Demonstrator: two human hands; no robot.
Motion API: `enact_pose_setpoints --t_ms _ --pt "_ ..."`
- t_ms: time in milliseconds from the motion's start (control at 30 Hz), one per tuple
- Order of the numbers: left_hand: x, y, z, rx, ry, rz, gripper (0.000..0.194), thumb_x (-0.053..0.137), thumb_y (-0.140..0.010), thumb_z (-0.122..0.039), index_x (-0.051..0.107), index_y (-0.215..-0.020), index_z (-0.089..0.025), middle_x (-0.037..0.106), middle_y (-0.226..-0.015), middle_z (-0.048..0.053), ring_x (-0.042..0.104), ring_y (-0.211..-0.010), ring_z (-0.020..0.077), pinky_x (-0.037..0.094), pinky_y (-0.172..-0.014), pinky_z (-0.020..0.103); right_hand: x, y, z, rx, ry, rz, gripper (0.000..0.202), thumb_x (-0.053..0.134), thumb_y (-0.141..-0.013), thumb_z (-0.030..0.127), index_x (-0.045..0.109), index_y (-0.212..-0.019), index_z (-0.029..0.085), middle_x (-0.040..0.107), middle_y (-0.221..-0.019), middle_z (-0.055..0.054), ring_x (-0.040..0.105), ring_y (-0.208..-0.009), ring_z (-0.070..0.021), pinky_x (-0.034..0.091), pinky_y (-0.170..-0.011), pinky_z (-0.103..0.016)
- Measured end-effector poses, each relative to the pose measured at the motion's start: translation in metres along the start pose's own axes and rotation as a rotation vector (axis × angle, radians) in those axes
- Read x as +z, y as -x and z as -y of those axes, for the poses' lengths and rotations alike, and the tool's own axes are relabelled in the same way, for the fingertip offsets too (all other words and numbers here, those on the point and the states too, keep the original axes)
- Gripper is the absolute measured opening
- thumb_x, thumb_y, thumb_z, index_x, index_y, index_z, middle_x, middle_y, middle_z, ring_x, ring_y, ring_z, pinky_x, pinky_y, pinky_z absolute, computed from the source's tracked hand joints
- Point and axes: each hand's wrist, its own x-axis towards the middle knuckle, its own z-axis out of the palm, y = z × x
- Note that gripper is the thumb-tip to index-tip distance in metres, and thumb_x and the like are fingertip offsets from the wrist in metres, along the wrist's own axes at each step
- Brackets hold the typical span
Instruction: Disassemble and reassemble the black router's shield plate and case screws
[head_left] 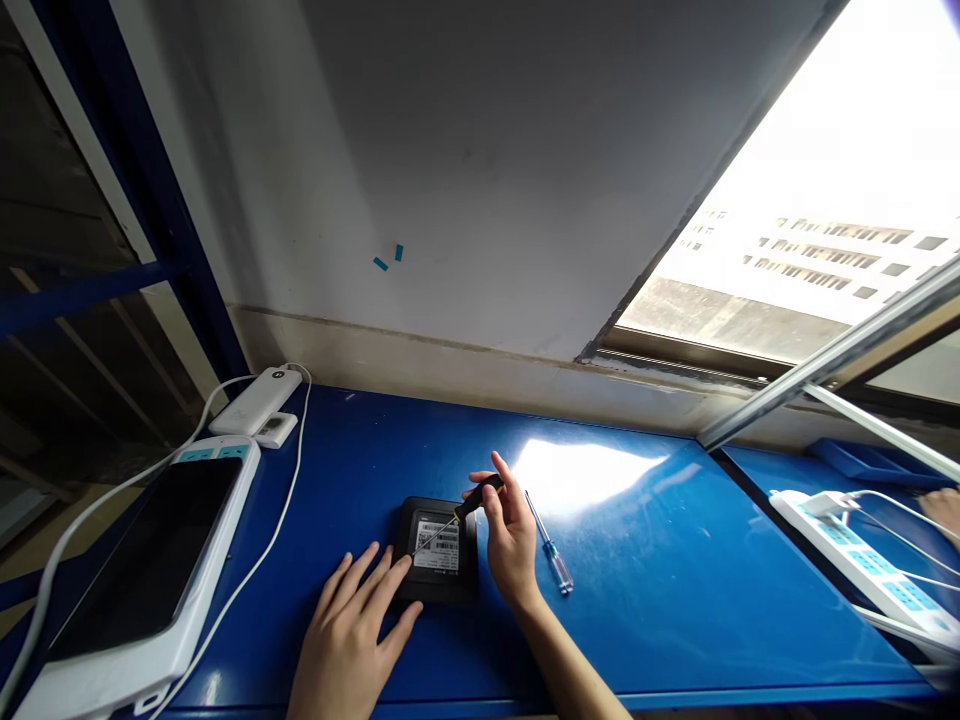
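Observation:
My right hand [510,535] is closed around the dark handle of a screwdriver [478,497]. Its thin shaft slants down to the left, the tip near the left edge of a black rectangular device [442,590]. That device lies flat on the blue table and carries a white label [442,548] with barcodes. My left hand [356,615] rests beside it with fingers stretched, the index fingertip touching the device's left edge close to the screwdriver tip. A second screwdriver with a clear handle [559,572] lies on the table, right of my right hand.
At left, a black phone [150,560] lies on a white power strip [217,530]. Behind it sits a white power bank [256,400] with a cable. A metal frame divides off the right side, where another power strip [862,555] and another person's hand [943,510] appear.

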Motion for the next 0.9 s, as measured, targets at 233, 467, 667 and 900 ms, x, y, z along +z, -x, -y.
enact_pose_setpoints --t_ms 233,467,667,900 --pt "-0.0007 -0.0005 -0.001 -0.004 -0.007 0.005 0.032 0.05 -0.102 -0.036 0.068 -0.123 -0.02 0.079 -0.116 0.008 0.075 -0.109 0.0294 0.062 -0.09 0.045 0.0018 0.0008 0.0 0.019 -0.062 0.025 0.039 0.048 -0.102 0.045 0.055 -0.136 0.026 0.069 -0.125 -0.009 0.072 -0.091 -0.0192 0.06 -0.083 -0.038" --pt "0.0002 0.0009 -0.0008 -0.023 0.031 0.001 0.032 0.053 -0.101 -0.036 0.067 -0.124 -0.021 0.079 -0.117 0.007 0.075 -0.109 0.0311 0.063 -0.088 0.048 -0.0011 -0.0017 -0.0056 0.018 0.075 -0.033 0.047 0.055 -0.099 0.046 0.056 -0.141 0.024 0.072 -0.11 -0.007 0.07 -0.09 -0.0191 0.06 -0.082 -0.035" --pt "0.0008 0.0013 -0.0011 -0.023 0.026 0.018 0.032 0.053 -0.101 -0.036 0.066 -0.126 -0.02 0.078 -0.118 0.007 0.074 -0.111 0.0312 0.063 -0.09 0.049 0.0011 0.0005 -0.0019 0.029 -0.012 -0.009 0.04 0.049 -0.101 0.048 0.06 -0.132 0.025 0.071 -0.119 -0.009 0.072 -0.088 -0.0195 0.061 -0.079 -0.037" --pt "-0.0011 -0.0016 -0.0014 -0.005 -0.001 -0.002 0.032 0.048 -0.103 -0.035 0.066 -0.123 -0.02 0.079 -0.115 0.007 0.075 -0.107 0.0307 0.064 -0.086 0.048 0.0009 -0.001 -0.0019 0.022 0.01 -0.029 0.048 0.051 -0.1 0.047 0.057 -0.142 0.025 0.072 -0.111 -0.007 0.07 -0.082 -0.0182 0.061 -0.076 -0.036"
